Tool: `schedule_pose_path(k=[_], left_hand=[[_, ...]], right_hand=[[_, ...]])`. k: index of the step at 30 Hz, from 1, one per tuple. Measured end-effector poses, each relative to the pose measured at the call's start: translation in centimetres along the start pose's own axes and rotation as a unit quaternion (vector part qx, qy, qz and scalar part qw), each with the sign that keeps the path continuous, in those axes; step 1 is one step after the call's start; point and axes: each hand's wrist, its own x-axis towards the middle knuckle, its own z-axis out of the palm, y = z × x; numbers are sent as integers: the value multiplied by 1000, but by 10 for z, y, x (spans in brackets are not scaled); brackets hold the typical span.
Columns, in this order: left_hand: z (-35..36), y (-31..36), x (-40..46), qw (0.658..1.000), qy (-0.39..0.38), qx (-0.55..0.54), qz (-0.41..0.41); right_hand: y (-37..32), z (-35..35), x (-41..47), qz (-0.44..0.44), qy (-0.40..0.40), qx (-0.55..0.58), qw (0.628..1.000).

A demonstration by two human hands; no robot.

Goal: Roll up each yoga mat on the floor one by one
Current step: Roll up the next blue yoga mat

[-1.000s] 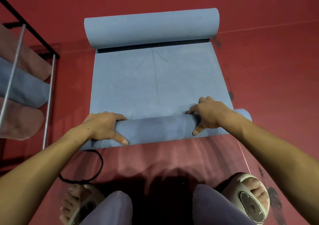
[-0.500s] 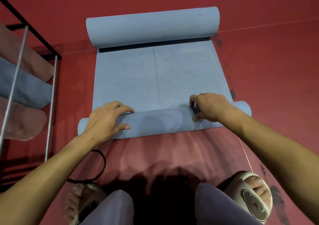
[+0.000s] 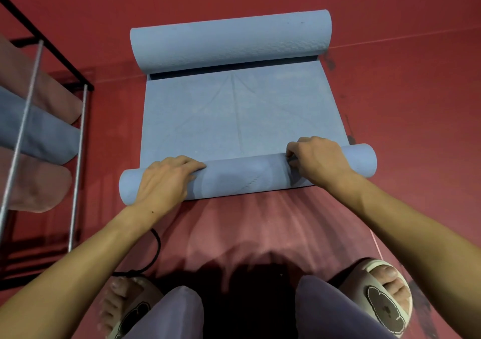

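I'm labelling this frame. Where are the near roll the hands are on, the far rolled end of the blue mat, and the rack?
near roll (image 3: 242, 176): head view, bare middle between the hands.
far rolled end (image 3: 230, 40): head view, middle of its curved top.
rack (image 3: 27, 96): head view, front metal post.

Pale blue yoga mat (image 3: 242, 120) on a dark red floor (image 3: 403, 104).

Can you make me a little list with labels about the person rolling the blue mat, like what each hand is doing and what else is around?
mat: blue yoga mat, flat in the middle, curled at both ends
near roll: small roll by the person
far roll: bigger roll at the other end
left hand: fingers over the near roll
right hand: gripping the near roll
floor: red floor
rack: rolled mats on it, pink and blue
feet: slippers
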Motion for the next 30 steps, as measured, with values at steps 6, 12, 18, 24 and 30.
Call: schedule_pose_path(k=[6, 12, 18, 24, 30], left_hand=[[3, 0, -3, 998, 50, 35, 14], [2, 10, -2, 999, 10, 39, 5], [-3, 14, 6, 999, 2, 14, -28], [9, 5, 9, 996, -5, 94, -3], [14, -2, 13, 989, -9, 148, 6]], right_hand=[[3, 17, -6, -2, 57, 9, 998], [-4, 21, -19, -15, 62, 27, 998], [-5, 28, -22, -12, 72, 31, 997], [-7, 26, -16, 3, 68, -7, 998], [-5, 22, -15, -17, 52, -40, 998]])
